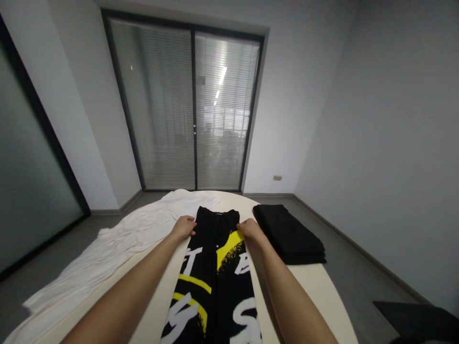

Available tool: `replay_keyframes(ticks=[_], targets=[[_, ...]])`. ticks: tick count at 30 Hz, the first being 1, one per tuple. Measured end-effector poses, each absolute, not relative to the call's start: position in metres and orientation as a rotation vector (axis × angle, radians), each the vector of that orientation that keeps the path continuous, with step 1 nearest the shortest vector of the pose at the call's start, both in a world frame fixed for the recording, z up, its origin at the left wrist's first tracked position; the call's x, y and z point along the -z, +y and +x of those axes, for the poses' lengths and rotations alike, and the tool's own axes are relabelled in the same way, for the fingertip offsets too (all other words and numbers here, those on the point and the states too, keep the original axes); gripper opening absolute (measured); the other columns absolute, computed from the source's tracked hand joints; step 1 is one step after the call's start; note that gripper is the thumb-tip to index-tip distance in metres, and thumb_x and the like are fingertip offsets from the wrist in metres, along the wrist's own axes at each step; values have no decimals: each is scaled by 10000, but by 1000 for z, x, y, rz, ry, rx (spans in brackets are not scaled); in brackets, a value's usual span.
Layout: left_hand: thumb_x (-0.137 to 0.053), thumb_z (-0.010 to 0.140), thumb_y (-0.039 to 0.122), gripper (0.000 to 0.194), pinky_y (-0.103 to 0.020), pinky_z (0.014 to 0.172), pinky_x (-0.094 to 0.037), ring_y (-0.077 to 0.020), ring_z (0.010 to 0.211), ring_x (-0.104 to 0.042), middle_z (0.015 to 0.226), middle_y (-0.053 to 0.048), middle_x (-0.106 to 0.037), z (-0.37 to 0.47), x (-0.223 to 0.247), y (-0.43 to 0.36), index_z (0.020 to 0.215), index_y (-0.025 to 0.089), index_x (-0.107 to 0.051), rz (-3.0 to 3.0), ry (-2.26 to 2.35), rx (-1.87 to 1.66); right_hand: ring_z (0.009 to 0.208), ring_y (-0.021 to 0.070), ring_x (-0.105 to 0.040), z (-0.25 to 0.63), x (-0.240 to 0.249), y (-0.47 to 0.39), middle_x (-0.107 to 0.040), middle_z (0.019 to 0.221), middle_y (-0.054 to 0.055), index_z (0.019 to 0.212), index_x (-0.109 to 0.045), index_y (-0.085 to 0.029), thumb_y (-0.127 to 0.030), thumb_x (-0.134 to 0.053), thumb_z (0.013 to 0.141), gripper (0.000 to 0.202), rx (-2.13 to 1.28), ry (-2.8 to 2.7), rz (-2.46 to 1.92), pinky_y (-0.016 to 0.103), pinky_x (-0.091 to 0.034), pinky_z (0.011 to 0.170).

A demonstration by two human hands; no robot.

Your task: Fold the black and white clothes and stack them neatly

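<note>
A pair of black pants (217,282) with yellow stripes and white lettering lies lengthwise on the table, waistband at the far end, legs running out of view at the bottom. My left hand (184,226) grips the left side edge just below the waistband. On the opposite edge, my right hand (251,228) pinches the fabric at about the same height. Between the two hands the upper part looks spread out flat. The fingertips are partly hidden by the cloth.
White crumpled fabric (118,248) covers the table's left side. A stack of folded black cloth (287,234) sits to the right on the cream round table (322,282). Beyond stands a glass partition (168,114) with blinds. Something dark (419,315) shows at lower right.
</note>
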State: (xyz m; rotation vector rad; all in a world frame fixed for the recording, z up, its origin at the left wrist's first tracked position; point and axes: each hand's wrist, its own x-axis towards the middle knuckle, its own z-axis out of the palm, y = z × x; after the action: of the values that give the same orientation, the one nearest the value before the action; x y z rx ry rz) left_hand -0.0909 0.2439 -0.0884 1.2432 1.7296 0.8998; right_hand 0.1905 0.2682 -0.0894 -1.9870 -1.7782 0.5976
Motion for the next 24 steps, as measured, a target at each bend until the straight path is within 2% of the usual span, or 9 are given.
replay_keyframes(ticks=[3,8,12,15,19,24], targets=[[-613,960,362,348,-431,860,-565,-221,1025,-642,1231,-93,-617,-83,88,250,1245,163,-589,1087,1682,-891,667,233,-709,188,85,269,-722,714,158,727,-614,-145,-331,-624,826,211,-934,-1621,-1896,264,-496,539],[-616,959,355,350,-415,840,-572,-216,1004,-647,1215,-93,-624,-75,77,254,1248,160,-587,938,1569,-999,606,179,-703,179,74,262,-736,800,136,816,-489,-183,-235,-587,864,121,-1315,-1375,-1624,271,-555,555],[-592,974,249,265,-298,719,-580,-154,831,-687,1078,-75,-652,-71,60,256,1215,142,-558,892,1480,-1143,655,132,-692,175,64,260,-740,920,96,884,-404,-217,-222,-590,886,186,-1341,-1260,-1396,234,-539,580],[-588,959,146,165,-221,702,-559,-117,758,-717,994,-60,-652,-69,44,255,1117,150,-539,888,1391,-1252,734,104,-681,171,57,260,-734,948,65,894,-407,-223,-226,-578,906,171,-1305,-1225,-1267,175,-494,587],[-607,935,119,78,-227,751,-574,-114,778,-716,928,-52,-652,-67,30,243,964,156,-545,871,1292,-1325,785,116,-683,170,46,255,-734,979,57,910,-422,-231,-274,-609,896,192,-1319,-1183,-1190,199,-509,630],[-669,899,134,124,-280,819,-593,-116,790,-704,907,-45,-657,-68,25,215,904,167,-549,827,1188,-1352,829,147,-702,179,28,235,-728,1089,73,911,-437,-234,-325,-704,840,290,-1498,-1168,-1170,277,-544,710]])
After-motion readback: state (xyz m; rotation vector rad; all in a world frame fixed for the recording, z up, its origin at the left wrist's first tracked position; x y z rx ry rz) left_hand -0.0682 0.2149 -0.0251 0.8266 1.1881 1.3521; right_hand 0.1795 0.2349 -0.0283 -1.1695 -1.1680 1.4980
